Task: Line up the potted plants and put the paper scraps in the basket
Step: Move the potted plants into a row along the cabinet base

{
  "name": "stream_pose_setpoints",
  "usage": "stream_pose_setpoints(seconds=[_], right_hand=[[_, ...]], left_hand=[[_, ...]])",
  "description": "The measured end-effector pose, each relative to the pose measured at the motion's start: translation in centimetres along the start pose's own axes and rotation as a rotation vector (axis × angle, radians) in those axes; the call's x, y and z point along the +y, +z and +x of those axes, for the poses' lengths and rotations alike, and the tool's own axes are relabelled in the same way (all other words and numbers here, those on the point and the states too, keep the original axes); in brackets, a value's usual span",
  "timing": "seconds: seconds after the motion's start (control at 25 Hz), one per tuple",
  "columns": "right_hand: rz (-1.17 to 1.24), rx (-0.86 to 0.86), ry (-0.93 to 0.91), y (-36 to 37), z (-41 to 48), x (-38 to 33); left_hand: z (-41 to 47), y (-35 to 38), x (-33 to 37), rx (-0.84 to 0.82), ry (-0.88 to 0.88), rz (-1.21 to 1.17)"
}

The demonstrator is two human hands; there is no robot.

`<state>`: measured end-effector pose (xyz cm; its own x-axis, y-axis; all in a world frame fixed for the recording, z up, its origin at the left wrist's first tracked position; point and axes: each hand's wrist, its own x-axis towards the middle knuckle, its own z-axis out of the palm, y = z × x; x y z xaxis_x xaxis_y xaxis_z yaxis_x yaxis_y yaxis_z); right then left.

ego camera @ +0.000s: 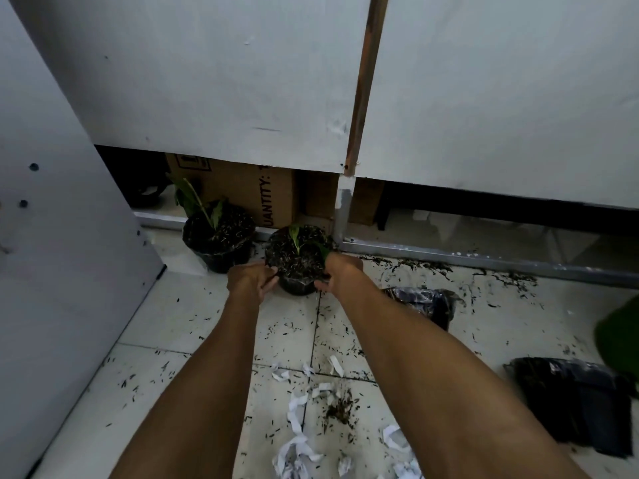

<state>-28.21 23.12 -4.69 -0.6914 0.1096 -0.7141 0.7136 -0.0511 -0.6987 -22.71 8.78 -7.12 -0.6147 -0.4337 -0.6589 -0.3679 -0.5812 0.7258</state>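
Note:
Two potted plants in black plastic bags stand on the tiled floor by the wall. The left potted plant point(218, 236) has a taller stem with green leaves. The right potted plant point(297, 252) has a short seedling, and both my hands hold it: my left hand point(250, 280) grips its left side, my right hand point(340, 273) its right side. White paper scraps point(301, 420) lie scattered on the tiles near me, between my forearms. No basket is in view.
A cardboard box point(249, 188) sits behind the pots under the white panels. Black plant bags lie at the right, one point(423, 302) near the wall and another point(574, 399) closer. A green leaf point(619, 333) pokes in at the right edge. Spilled soil litters the floor point(193, 316).

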Motion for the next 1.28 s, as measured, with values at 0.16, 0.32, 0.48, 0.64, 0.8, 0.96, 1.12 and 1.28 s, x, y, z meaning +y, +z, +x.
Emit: stream_pose_setpoints(seconds=[0.16, 0.32, 0.48, 0.64, 0.8, 0.96, 1.12, 1.28], right_hand=[[0.033, 0.165, -0.054, 0.6, 0.5, 0.1], [0.033, 0.266, -0.094, 0.3, 0.4, 0.3], [0.031, 0.287, -0.107, 0.0, 0.2, 0.2], [0.019, 0.303, -0.124, -0.1, -0.1, 0.2], [0.016, 0.309, -0.134, -0.1, 0.0, 0.4], [-0.074, 0.354, -0.164, -1.0, -0.8, 0.0], [-0.287, 0.304, -0.222, -3.0, -1.9, 0.1], [-0.411, 0.334, -0.272, -4.3, -2.6, -0.6]], left_hand=[[1.0, 0.8, -0.2, -0.026, 0.004, -0.008], [1.8, 1.5, -0.2, -0.039, -0.005, 0.01], [2.1, 1.6, -0.3, -0.049, -0.015, 0.027], [2.0, 2.0, -0.4, -0.069, 0.001, 0.016], [1.6, 2.1, -0.3, -0.08, 0.008, 0.001], [1.1, 2.1, -0.8, -0.097, 0.012, 0.01], [-1.2, 2.4, -0.7, -0.094, 0.008, 0.081], [-4.5, 2.8, 0.2, 0.019, 0.067, 0.353]])
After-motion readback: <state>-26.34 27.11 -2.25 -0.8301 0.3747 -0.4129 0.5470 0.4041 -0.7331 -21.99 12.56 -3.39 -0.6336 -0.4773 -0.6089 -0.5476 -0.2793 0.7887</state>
